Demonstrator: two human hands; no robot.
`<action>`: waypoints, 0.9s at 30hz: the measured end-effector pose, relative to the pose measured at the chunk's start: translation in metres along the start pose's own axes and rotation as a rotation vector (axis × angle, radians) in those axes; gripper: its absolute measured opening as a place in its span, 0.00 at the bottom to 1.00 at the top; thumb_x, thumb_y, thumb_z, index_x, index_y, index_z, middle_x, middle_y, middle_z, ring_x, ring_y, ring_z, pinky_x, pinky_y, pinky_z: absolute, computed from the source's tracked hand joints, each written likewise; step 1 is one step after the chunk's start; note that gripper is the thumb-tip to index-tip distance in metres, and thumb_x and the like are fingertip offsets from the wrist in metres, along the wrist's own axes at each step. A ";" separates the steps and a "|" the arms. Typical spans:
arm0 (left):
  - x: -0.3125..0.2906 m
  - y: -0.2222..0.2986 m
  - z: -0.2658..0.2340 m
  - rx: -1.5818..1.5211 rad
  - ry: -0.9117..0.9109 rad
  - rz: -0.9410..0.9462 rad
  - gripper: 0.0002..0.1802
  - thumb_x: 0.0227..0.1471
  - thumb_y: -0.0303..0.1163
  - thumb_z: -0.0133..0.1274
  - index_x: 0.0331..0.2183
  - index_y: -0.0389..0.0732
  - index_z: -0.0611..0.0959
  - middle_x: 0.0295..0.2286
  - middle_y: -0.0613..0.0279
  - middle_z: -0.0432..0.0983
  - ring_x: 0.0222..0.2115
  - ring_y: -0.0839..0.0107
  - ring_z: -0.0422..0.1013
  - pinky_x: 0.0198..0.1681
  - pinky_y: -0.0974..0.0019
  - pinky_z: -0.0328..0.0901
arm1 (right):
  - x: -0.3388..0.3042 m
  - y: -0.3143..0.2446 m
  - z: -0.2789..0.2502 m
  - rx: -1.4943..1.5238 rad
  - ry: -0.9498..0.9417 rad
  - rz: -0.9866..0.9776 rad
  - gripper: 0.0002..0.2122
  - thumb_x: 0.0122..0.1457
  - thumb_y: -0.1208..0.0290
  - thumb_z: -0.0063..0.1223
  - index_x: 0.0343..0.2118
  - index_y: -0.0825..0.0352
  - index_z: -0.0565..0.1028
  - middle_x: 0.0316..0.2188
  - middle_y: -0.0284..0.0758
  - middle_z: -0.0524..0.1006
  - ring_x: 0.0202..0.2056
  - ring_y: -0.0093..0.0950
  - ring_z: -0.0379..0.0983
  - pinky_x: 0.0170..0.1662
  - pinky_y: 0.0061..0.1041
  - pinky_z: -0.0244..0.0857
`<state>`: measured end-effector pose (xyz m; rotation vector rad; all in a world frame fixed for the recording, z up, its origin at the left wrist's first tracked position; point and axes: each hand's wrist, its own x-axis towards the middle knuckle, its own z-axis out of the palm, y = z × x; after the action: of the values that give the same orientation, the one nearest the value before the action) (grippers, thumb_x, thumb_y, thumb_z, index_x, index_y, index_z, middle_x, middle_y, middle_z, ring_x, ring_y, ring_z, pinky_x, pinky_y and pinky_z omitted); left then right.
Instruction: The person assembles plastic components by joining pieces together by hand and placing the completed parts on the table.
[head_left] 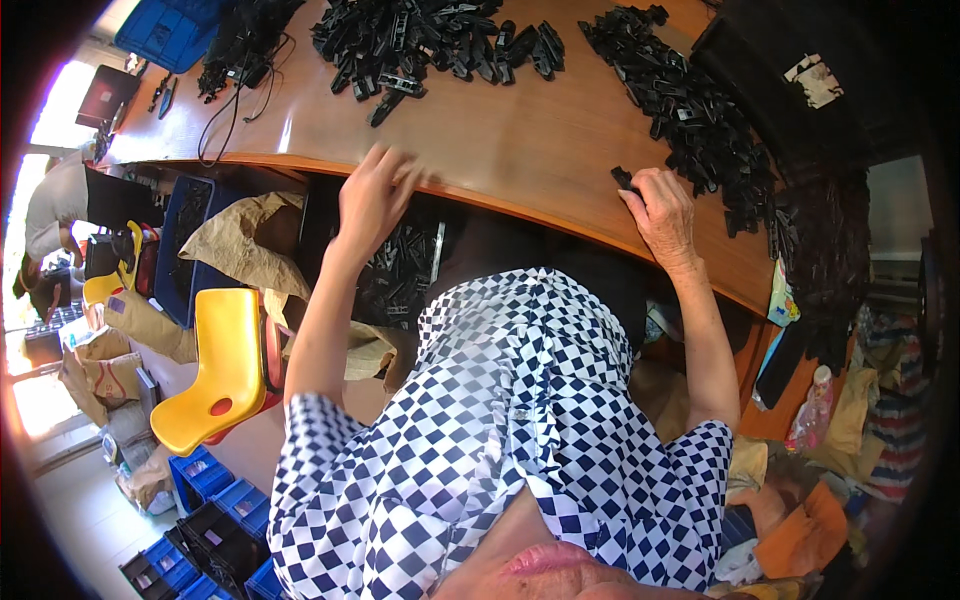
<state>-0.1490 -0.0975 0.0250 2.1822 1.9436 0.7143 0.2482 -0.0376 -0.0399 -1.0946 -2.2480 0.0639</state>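
My right hand (660, 212) is at the near edge of the wooden table (500, 140), closed in a pinch on a small black plastic part (622, 178). Just right of it lies a long pile of similar black parts (690, 120). My left hand (376, 198) hovers by the table's front edge, its fingers loosely apart and slightly smeared by motion, with nothing visible in them. Beyond that hand, another heap of black parts (430, 45) spreads over the far side of the table, one of them (388, 105) lying nearest to me.
A black box (790, 85) stands at the far right. Dark cables (240, 95) and a blue crate (168, 35) are at the far left. Left of me are a yellow chair (222, 350), a brown sack (245, 235) and blue bins (215, 480). Below the table edge is a container of black parts (405, 265).
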 end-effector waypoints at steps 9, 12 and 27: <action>0.163 0.017 0.105 0.276 0.156 0.060 0.19 0.52 0.45 0.60 0.39 0.42 0.79 0.39 0.55 0.69 0.42 0.52 0.71 0.41 0.52 0.71 | 0.013 -0.030 -0.009 0.098 -0.144 0.239 0.12 0.56 0.70 0.61 0.40 0.67 0.71 0.34 0.39 0.72 0.38 0.41 0.74 0.38 0.38 0.68; 0.159 0.016 0.100 0.334 0.099 0.096 0.17 0.50 0.43 0.60 0.35 0.42 0.78 0.40 0.56 0.68 0.46 0.54 0.69 0.41 0.53 0.71 | 0.022 -0.044 -0.019 0.109 -0.176 0.140 0.11 0.55 0.76 0.61 0.39 0.68 0.71 0.34 0.39 0.72 0.36 0.41 0.74 0.38 0.37 0.69; 0.043 0.085 0.073 -0.096 -0.139 0.434 0.17 0.48 0.29 0.61 0.43 0.43 0.80 0.38 0.63 0.75 0.40 0.62 0.73 0.41 0.59 0.70 | 0.002 -0.034 -0.014 -0.077 -0.094 -0.158 0.10 0.49 0.80 0.58 0.36 0.65 0.75 0.36 0.31 0.72 0.34 0.28 0.73 0.32 0.24 0.70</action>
<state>-0.0380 -0.0547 0.0057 2.5417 1.3532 0.6699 0.2311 -0.0613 -0.0176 -0.9673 -2.4317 -0.0380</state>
